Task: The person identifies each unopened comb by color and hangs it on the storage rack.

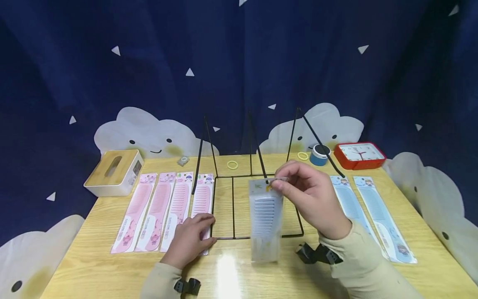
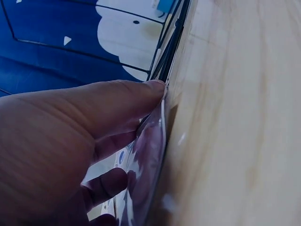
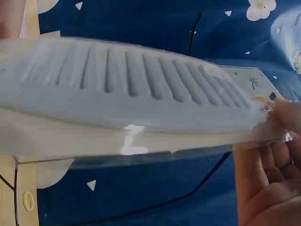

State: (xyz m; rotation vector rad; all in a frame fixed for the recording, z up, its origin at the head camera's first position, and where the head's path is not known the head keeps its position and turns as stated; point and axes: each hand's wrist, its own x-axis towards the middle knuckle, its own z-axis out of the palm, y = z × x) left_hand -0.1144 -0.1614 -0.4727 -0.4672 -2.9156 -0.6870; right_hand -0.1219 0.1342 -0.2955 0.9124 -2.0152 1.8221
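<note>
Fingers of your left hand (image 1: 192,238) lie flat and nearly straight on the lower end of the rightmost pink comb (image 1: 201,203), pressing its glossy sleeve to the table (image 1: 93,265) just beside the black wire rack (image 1: 233,207); keep that pressure light so the slick film does not slide. Moving right, your right hand (image 1: 313,199) pinches the top edge of the blue comb pack (image 1: 266,220) between thumb and fingertips, so it hangs upright over the rack's base. Hold only the clear header, steady the swing, and line its top with the wire. Its wide, ribbed teeth are pale matte plastic under a shiny, floppy wrapper. Farther right, two more blue combs (image 1: 373,216) lie flat on the wood.
</note>
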